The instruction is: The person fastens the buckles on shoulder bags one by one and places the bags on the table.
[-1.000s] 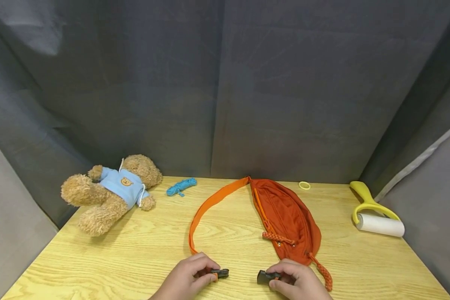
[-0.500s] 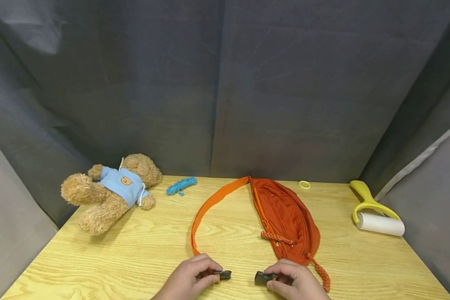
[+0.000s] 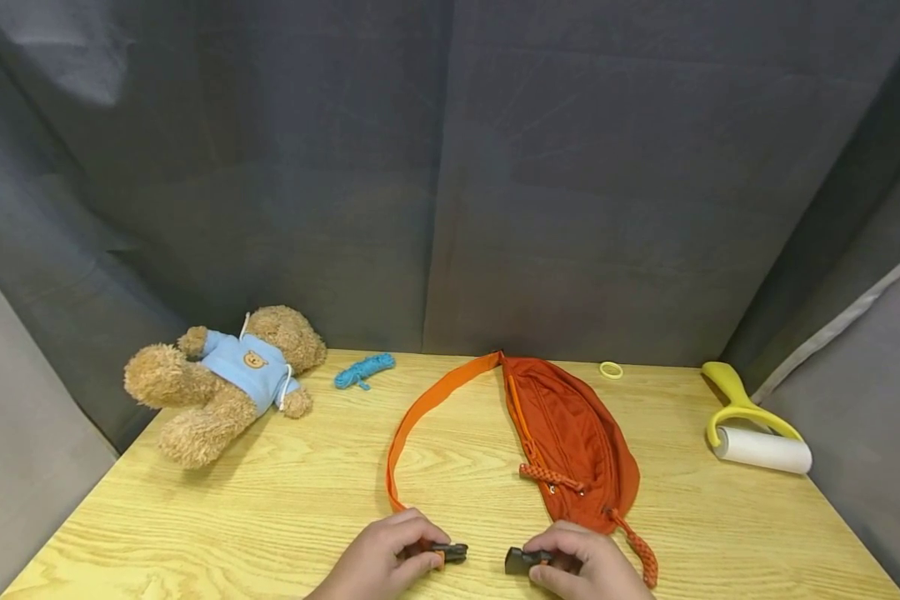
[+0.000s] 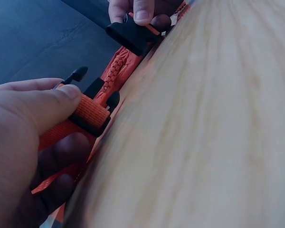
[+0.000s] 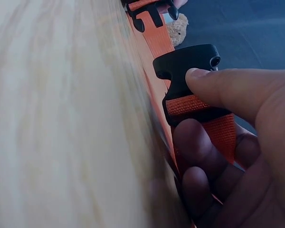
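An orange-red waist bag (image 3: 570,433) lies on the table, its orange strap (image 3: 412,417) curving round to the left. My left hand (image 3: 390,550) pinches the pronged half of a black side-release buckle (image 3: 453,552), at the strap's end. In the left wrist view the prongs of that buckle half (image 4: 113,100) point away from the thumb. My right hand (image 3: 588,560) pinches the socket half of the buckle (image 3: 521,561), with orange webbing threaded through it. In the right wrist view my thumb lies on the socket half (image 5: 180,66). A short gap separates the two halves, which face each other.
A teddy bear (image 3: 251,375) in a blue top lies at the left. Behind the strap are a bundle of blue cord (image 3: 363,370) and, farther right, a yellow ring (image 3: 611,370). A lint roller (image 3: 757,448) with a yellow handle lies near the table's right edge. Grey curtains stand behind.
Both hands have drawn slightly closer together, the left moving right and the right moving left, so the gap between the buckle halves is narrower. The strap and bag have shifted a little with them.
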`<state>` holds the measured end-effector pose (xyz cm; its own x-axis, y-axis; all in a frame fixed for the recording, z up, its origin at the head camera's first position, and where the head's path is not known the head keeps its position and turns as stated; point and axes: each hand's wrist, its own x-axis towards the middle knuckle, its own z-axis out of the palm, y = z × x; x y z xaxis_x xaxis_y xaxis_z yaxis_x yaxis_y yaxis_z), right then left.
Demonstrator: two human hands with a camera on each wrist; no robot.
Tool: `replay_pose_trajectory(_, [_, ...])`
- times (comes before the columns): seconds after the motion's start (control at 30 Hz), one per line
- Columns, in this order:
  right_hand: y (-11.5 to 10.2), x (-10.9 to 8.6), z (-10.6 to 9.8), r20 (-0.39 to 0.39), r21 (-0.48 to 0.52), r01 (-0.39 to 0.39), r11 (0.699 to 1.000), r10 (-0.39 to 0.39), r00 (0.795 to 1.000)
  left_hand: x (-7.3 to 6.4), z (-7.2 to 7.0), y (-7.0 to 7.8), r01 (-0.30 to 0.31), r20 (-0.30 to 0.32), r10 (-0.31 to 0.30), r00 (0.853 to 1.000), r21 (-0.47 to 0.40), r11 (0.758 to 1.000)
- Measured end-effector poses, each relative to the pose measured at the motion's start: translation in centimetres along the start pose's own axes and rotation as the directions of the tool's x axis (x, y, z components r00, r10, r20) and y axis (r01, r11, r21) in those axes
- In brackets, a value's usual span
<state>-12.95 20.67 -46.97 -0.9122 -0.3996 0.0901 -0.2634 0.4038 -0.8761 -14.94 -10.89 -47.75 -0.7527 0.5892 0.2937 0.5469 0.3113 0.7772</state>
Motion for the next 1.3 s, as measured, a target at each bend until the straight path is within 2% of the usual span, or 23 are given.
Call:
replay_pose_trajectory(0.43, [-0.26, -0.04, 0.17, 0.001, -0.005, 0.017, 1.0, -0.017, 1.0, 0.1, 0.22, 0.07, -0.034, 0.004, 0.034, 0.999, 0.005, 0.999])
replay_pose_trajectory(0.8, [0.1, 0.1, 0.48, 0.018, 0.03, 0.097, 0.995, -0.098, 0.995, 0.07, 0.3, 0.15, -0.027, 0.006, 0.027, 1.0, 0.019, 0.999])
replay_pose_trajectory(1.3, [-0.06, 0.1, 0.47, 0.026, 0.029, 0.119, 0.992, -0.12, 0.992, 0.29, 0.67, 0.09, -0.04, 0.005, 0.04, 0.999, 0.036, 0.999])
